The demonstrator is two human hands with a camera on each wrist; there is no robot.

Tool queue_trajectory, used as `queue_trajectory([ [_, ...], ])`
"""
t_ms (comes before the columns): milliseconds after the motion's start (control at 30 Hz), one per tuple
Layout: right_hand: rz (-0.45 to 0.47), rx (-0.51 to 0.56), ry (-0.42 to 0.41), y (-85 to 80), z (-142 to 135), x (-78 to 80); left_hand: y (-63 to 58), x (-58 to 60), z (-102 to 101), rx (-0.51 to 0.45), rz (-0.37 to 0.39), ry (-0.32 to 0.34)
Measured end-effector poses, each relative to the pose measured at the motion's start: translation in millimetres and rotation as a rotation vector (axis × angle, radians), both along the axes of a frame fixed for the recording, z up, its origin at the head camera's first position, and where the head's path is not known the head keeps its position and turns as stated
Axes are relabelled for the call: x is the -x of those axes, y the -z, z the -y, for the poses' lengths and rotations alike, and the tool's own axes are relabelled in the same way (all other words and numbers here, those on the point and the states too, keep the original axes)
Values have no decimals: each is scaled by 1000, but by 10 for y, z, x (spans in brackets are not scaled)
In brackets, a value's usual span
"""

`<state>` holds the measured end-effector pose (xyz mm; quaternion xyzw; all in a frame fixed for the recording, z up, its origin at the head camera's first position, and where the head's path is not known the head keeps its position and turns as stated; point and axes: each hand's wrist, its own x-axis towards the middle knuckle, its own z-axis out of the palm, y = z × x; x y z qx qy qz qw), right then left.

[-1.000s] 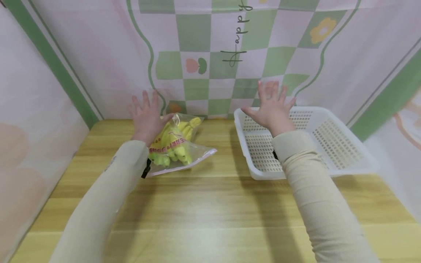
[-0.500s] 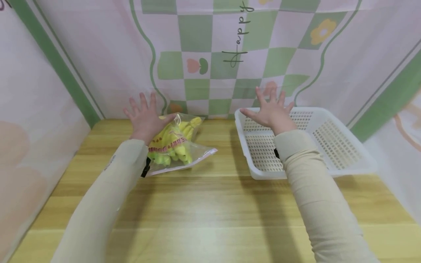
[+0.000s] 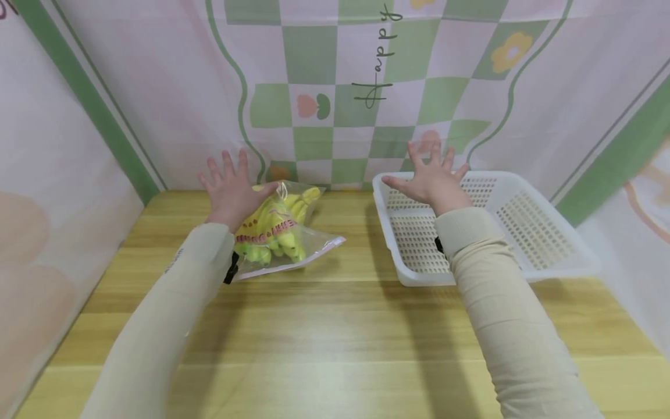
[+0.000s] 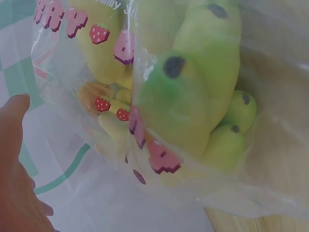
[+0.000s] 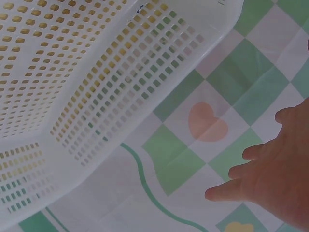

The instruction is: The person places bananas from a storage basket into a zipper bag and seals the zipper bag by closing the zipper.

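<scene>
My left hand is raised with its fingers spread, above and beside a clear printed zip bag. Inside the bag lie several yellow-green bananas, whose dark tips show close up in the left wrist view. Over the back left part of a white plastic basket hovers my right hand, fingers also spread. Neither hand holds anything. In the right wrist view the basket's perforated walls show no contents, and the right hand appears apart from them.
Both things stand on a wood-grain table, bag at left, basket at right. A cloth backdrop with green and white checks hangs directly behind the table. Pale cloth sides flank it on the left and right.
Both hands have sunk very slightly, the left fingers spreading a little wider. Bag and basket stay where they were.
</scene>
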<state>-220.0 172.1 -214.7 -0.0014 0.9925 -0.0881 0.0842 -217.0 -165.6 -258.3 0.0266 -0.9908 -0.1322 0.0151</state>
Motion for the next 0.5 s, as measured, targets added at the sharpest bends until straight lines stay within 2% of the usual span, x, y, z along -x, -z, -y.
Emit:
queue_trajectory([
  [500, 14, -8, 16, 44, -7, 10, 54, 13, -5, -35, -5, 23],
])
